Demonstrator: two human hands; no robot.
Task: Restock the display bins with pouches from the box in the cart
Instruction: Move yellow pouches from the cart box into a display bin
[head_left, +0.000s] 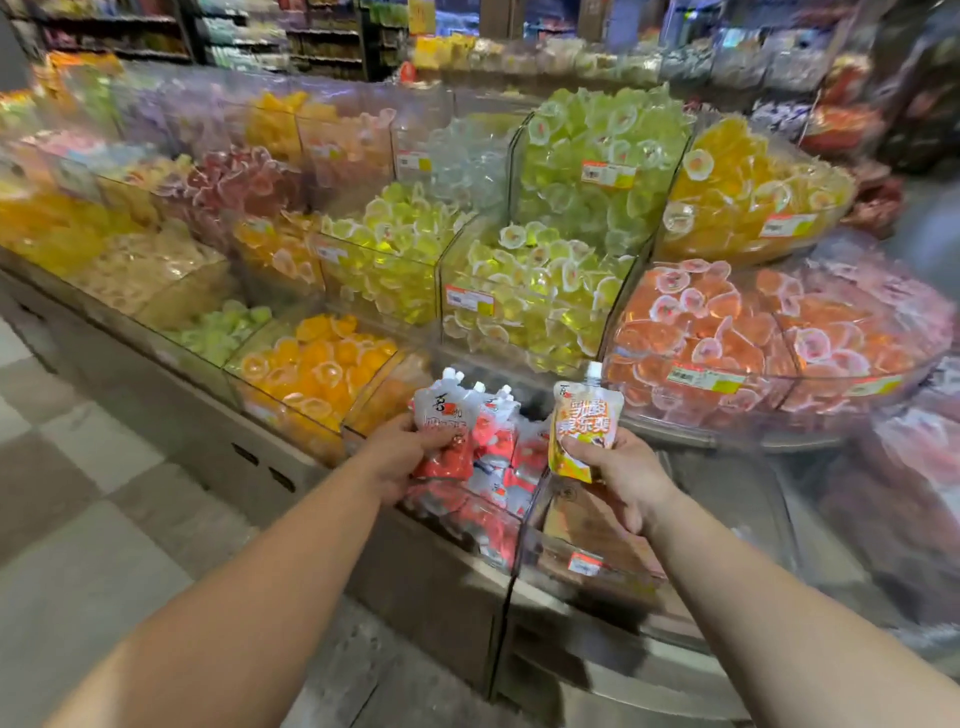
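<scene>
Since each flavour has its own bin, my left hand (410, 447) grips red-and-white spouted plastic pouches (457, 426) over the clear bin (493, 540) below it, while my right hand (618, 467) pinches an orange-yellow spouted pouch (584, 421) above its neighbouring clear bin (597, 566).

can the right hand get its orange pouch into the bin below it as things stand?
Probably yes. The right hand holds the orange pouch directly above the clear bin, whose top is open with nothing across it.

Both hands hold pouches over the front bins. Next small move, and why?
Probably lower the left hand and drop its red pouches into the red-pouch bin right below. The right hand holds an orange pouch above the neighbouring bin, which looks nearly empty.
</scene>
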